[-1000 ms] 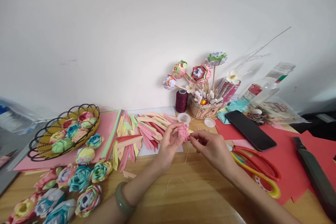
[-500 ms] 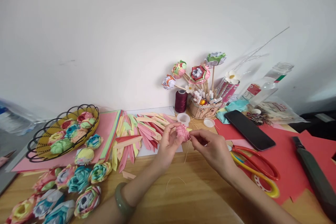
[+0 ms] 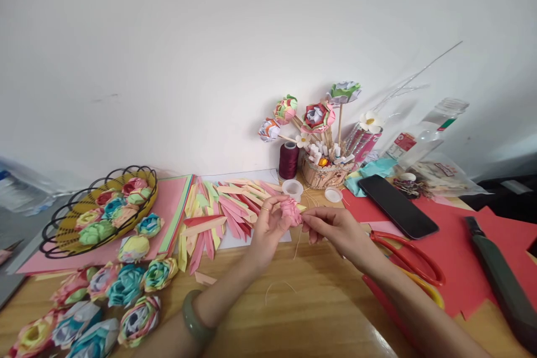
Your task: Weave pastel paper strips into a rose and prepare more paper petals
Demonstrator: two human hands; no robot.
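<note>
Over the middle of the wooden table, my left hand (image 3: pixel 268 229) holds a small pink paper flower (image 3: pixel 291 212) between thumb and fingers. My right hand (image 3: pixel 331 229) is closed in a pinch at the flower's right side; whatever lies between its fingertips is too small to make out. A thin thread (image 3: pixel 297 241) hangs below the flower. Just behind sits a small round white container (image 3: pixel 292 189). Folded paper strips (image 3: pixel 235 207) in pink, yellow, green and red lie to the left of my left hand.
At left are a yellow basket (image 3: pixel 67 229) of paper flowers and several loose ones (image 3: pixel 126 285). Behind stand a maroon thread spool (image 3: pixel 289 161) and a decorated pot (image 3: pixel 325 173). Rightward lie a phone (image 3: pixel 398 207), red-handled scissors (image 3: pixel 413 257), red paper (image 3: pixel 453 257) and a dark green tool (image 3: pixel 501 285).
My right forearm has shifted and now covers more of the yellow scissor handle. My right fingers have moved slightly at the flower's side. The left hand keeps its hold on the flower.
</note>
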